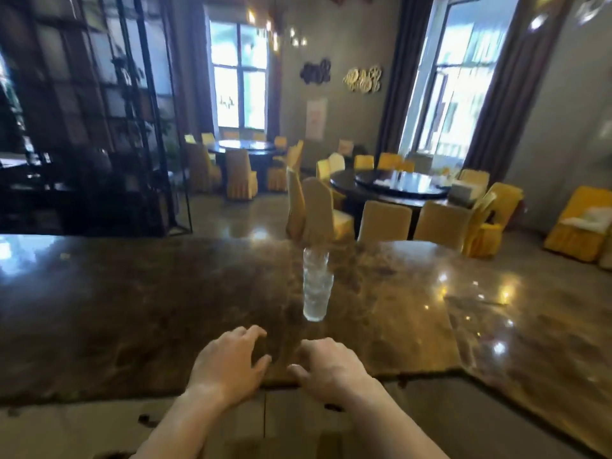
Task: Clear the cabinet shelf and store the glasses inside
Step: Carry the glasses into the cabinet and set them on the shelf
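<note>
A stack of clear textured glasses stands upright on the dark brown marble counter, near its middle. My left hand and my right hand hover side by side over the counter's near edge, just short of the stack. Both hands hold nothing and their fingers are spread and slightly curled. No cabinet shelf is in view.
Beyond the counter lies a dining hall with round dark tables and yellow-covered chairs. A black metal-framed glass partition stands at the left. A lower slab of the counter extends to the right.
</note>
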Available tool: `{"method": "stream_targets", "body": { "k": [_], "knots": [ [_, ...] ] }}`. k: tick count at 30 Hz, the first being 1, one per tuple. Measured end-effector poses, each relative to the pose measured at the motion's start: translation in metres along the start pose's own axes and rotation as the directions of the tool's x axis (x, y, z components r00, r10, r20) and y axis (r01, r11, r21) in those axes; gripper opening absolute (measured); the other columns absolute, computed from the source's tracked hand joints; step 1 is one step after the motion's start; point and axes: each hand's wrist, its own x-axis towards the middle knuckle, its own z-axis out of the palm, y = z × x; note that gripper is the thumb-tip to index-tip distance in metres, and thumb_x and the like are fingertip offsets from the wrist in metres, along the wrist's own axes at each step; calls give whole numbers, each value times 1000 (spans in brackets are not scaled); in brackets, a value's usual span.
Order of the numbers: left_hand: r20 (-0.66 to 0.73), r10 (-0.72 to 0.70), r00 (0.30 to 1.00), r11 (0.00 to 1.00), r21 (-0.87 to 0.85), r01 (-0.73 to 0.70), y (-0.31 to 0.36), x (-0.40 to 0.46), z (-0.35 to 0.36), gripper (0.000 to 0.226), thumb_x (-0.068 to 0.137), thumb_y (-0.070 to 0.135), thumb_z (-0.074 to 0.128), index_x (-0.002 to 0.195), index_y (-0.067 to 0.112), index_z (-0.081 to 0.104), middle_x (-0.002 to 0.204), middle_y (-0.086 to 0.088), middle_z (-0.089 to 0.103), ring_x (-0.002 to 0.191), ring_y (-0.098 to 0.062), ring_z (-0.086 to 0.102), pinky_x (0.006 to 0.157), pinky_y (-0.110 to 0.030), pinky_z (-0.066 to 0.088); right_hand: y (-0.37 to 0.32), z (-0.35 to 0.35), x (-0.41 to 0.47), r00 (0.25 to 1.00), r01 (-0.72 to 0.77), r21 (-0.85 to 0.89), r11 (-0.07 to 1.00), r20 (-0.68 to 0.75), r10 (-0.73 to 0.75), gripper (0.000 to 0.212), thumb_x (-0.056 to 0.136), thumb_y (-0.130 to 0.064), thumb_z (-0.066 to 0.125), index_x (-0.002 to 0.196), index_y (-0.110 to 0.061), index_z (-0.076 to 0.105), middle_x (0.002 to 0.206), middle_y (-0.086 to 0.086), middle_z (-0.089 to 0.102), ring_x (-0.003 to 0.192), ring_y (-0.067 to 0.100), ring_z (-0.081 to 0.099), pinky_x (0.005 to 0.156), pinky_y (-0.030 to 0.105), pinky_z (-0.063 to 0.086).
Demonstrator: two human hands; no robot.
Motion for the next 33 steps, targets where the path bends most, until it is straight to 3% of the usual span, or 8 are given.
{"method": "stream_targets", "body": {
  "k": [2, 4, 7, 11, 17, 25, 33],
  "knots": [
    [-85, 34, 996, 999, -5, -34, 4, 23, -16, 63, 90, 57, 55, 148, 40, 34, 151, 12, 43, 138, -13, 39, 113, -35, 35, -7, -25, 9, 991, 43, -20, 999, -129, -45, 44, 96, -48, 55, 135, -27, 54, 134, 4, 57, 121, 27, 56, 100, 43, 49],
    [-123, 55, 991, 998, 29, -52, 6, 45, -31, 72, 92, 58, 51, 154, 39, 20, 163, 5, 23, 150, -16, 18, 122, -39, 17, -12, -44, 21, 969, 63, -37, 997, -236, -70, 58, 98, -45, 55, 150, -28, 38, 156, 7, 38, 142, 29, 36, 112, 45, 39],
    [-175, 94, 980, 993, 88, -79, 8, 72, -43, 80, 93, 61, 46, 157, 37, 4, 167, 1, -1, 152, -20, -2, 124, -42, 3, -17, -60, 36, 939, 59, -87, 994, -335, -85, 75, 98, -43, 57, 159, -30, 15, 168, 9, 9, 154, 30, 7, 122, 46, 25],
    [-201, 135, 970, 989, 93, -119, 7, 106, -55, 87, 91, 62, 49, 155, 39, -6, 164, 2, -19, 151, -23, -15, 123, -44, -1, -23, -68, 57, 901, 50, -128, 991, -421, -100, 83, 98, -39, 59, 159, -33, 4, 169, 9, -4, 155, 30, -4, 123, 46, 18],
    [-144, 200, 969, 980, 53, -194, -4, 150, -45, 89, 91, 55, 55, 154, 42, -7, 165, 0, -13, 151, -22, -12, 123, -43, 0, -24, -63, 87, 908, -20, -122, 992, -417, -34, 85, 97, -39, 60, 159, -34, 3, 169, 9, -4, 155, 30, -2, 123, 46, 18],
    [-9, 193, 981, 981, 2, -193, -14, 197, -10, 93, 89, 48, 63, 154, 43, -4, 166, 1, -6, 152, -23, -2, 123, -41, 7, 18, -51, 130, 941, -88, -128, 988, -337, 40, 82, 95, -39, 60, 159, -33, 9, 169, 10, 0, 155, 30, 3, 122, 46, 19],
    [143, 171, 975, 978, 94, -185, 3, 285, 29, 100, 83, 39, 74, 154, 45, 4, 165, 5, 6, 152, -22, 9, 122, -45, 17, 74, -41, 207, 977, 13, -111, 994, -208, -36, 83, 91, -47, 63, 157, -36, 12, 169, 9, 2, 155, 32, 4, 121, 50, 18]
  ]
}}
